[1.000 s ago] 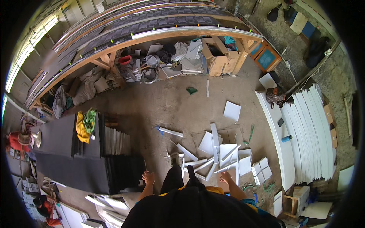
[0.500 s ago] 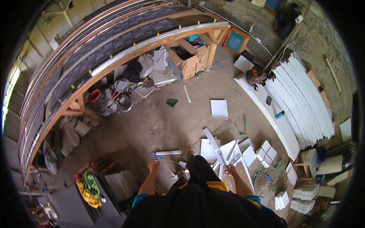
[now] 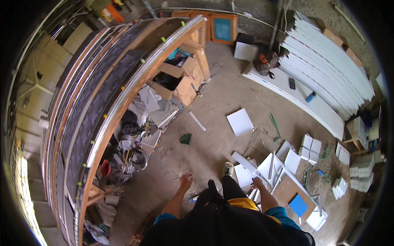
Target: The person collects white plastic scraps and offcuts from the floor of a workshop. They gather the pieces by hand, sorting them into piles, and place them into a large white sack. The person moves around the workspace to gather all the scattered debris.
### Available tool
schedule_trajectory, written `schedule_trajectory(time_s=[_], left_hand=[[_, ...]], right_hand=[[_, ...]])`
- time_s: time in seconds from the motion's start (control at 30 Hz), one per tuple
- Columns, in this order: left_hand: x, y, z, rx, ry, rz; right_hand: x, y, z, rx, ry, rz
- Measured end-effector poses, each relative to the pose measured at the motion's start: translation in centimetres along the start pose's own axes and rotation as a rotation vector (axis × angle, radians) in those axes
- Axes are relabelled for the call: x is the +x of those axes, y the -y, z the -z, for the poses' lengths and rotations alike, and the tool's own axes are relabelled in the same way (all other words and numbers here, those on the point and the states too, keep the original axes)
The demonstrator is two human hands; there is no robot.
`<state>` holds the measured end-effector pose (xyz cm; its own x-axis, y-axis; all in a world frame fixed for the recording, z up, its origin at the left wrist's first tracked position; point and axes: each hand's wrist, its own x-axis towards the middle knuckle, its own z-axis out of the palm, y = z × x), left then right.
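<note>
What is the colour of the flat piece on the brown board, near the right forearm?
The flat piece is blue, best in the head view.

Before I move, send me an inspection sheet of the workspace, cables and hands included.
Surface: dusty floor with scattered pieces.
Things at hand: white panels and strips in a loose heap.
Clutter: blue piece on a brown board; metal pot, red container and open cardboard box under the wood-edged rack.
Hands: left hand over the floor, nothing visibly held; right hand near the white panels, contact unclear.
Cables: thin white cord beside the upper-right pole.
Surroundings: dark phone and blue bottle on a white slab.
</note>
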<state>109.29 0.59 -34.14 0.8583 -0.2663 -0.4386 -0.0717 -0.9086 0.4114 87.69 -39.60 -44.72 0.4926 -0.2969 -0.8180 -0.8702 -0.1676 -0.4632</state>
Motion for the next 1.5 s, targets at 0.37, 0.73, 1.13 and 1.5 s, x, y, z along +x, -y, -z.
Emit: schedule_trajectory(time_s=[0.37,0.73,1.13,1.5], left_hand=[[26.7,-12.1,5.2,0.139,0.099,-0.668],[46.6,-27.3,-2.5,0.340,0.572,-1.047],[68.1,-20.5,-28.8,0.393,0.474,-1.014],[75.2,-19.1,-40.8,0.289,0.212,-0.863]], right_hand=[[2.3,14.4,8.1,0.599,-0.422,-0.035],[8.2,15.3,0.4,1.248,-0.710,-0.447],[46.3,14.7,-4.0,0.901,-0.834,-0.176],[59.9,12.2,-5.6,0.690,-1.208,-0.163]])
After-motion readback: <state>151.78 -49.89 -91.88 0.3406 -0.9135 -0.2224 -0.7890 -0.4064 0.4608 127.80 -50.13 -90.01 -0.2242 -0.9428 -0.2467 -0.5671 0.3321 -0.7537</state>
